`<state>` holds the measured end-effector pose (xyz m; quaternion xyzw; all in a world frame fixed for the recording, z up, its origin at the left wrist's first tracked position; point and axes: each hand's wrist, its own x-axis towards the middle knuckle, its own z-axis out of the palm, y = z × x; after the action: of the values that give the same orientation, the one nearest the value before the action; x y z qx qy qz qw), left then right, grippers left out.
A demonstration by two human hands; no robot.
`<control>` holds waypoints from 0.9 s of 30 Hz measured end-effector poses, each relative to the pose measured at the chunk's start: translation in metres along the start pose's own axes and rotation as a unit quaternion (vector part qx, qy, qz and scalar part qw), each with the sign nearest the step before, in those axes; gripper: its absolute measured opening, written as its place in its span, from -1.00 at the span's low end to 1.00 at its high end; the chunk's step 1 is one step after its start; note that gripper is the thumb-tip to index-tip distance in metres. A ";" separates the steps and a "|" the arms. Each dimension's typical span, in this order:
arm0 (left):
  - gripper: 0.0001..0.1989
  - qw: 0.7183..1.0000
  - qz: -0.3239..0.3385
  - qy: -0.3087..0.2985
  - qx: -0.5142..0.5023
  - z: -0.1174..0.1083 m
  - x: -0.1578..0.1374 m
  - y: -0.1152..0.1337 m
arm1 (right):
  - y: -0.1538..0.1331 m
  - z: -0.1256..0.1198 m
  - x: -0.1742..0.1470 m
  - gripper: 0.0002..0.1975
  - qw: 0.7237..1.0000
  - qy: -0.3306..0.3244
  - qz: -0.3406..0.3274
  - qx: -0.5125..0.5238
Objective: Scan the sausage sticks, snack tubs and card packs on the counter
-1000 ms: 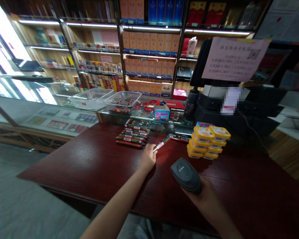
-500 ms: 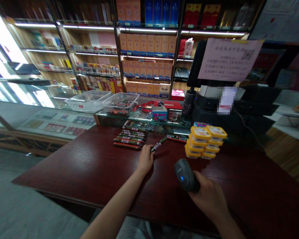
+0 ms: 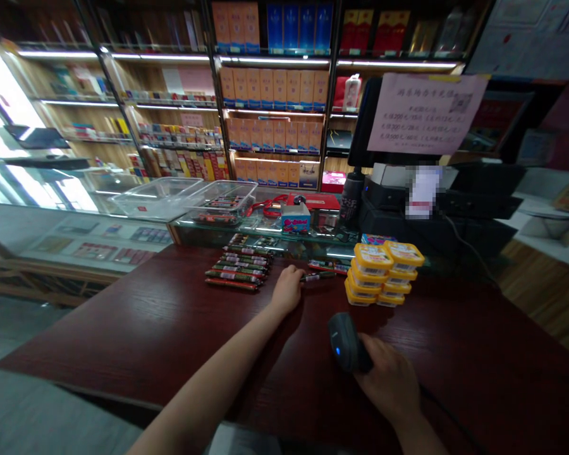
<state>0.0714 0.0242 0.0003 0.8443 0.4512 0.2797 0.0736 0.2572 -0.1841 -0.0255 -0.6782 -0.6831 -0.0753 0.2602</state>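
My left hand (image 3: 288,289) is closed on one end of a thin wrapped stick (image 3: 318,276), dark green with a pale label. The stick points right, nearly level, just over the brown tabletop. To the left of that hand lies a row of similar wrapped sticks (image 3: 239,270), side by side. A few more wrapped sticks (image 3: 327,266) lie behind the held one. My right hand (image 3: 389,379) grips a black barcode scanner (image 3: 345,344) by its handle; a blue light glows on its head. Yellow-lidded tubs (image 3: 374,272) stand stacked beyond the scanner.
Behind the table (image 3: 137,335) runs a glass counter with clear plastic bins (image 3: 225,196) and a small blue-and-pink box (image 3: 295,218). A monitor with a pink paper sign (image 3: 427,114) stands at right. The scanner's cord (image 3: 448,411) trails right. Shelves of boxes line the back.
My left hand has shifted right, and the stick has swung from slanting upward to nearly level. My right hand has moved slightly down and left with the scanner. The view has turned slightly.
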 end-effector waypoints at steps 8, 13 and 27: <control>-0.72 0.998 -0.033 -0.018 0.050 0.032 0.043 0.015 | 0.002 -0.001 0.000 -0.66 1.000 -0.014 0.014 0.007; -0.69 0.986 -0.162 0.036 0.012 0.034 0.048 0.001 | 0.001 -0.001 0.001 -0.62 1.000 -0.014 0.025 0.006; -0.70 0.985 -0.134 0.047 -0.102 0.046 0.049 0.006 | 0.003 -0.002 0.002 -0.66 0.999 -0.025 0.020 0.004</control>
<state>0.1216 0.0657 -0.0159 0.7501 0.5326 0.3510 0.1747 0.2604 -0.1830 -0.0233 -0.6924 -0.6758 -0.0503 0.2476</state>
